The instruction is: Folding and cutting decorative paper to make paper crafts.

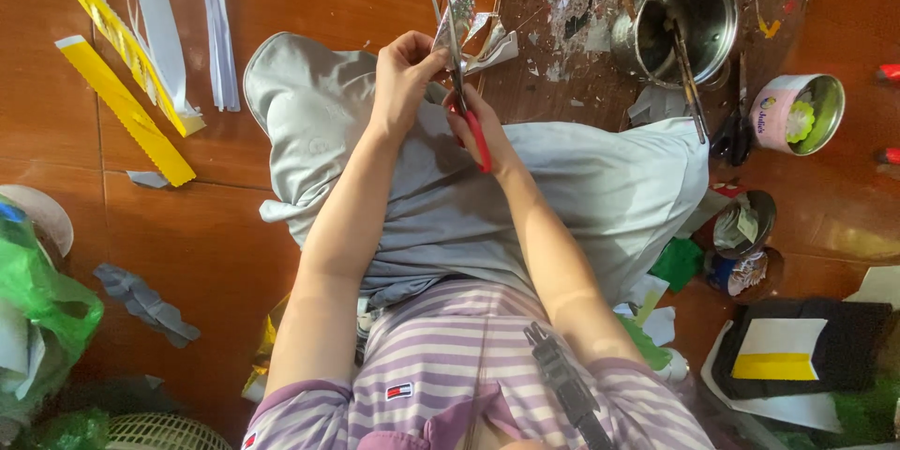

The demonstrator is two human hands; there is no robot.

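Observation:
My left hand (405,75) pinches a shiny silver patterned piece of paper (459,2) and holds it up over my grey-clad knees. My right hand (480,122) grips red-handled scissors (469,108); their blades point up and away into the paper. More folded silver paper (495,45) hangs just right of the blades. Both hands are close together above my lap.
Yellow zigzag-edged strips (122,98) and white strips (159,19) lie at the left on the brown tiled floor. A metal pot (689,19) with a brush, a small tin (797,112), another can (745,244), paper scraps, a green bag (42,305) and a black tray (816,347) surround me.

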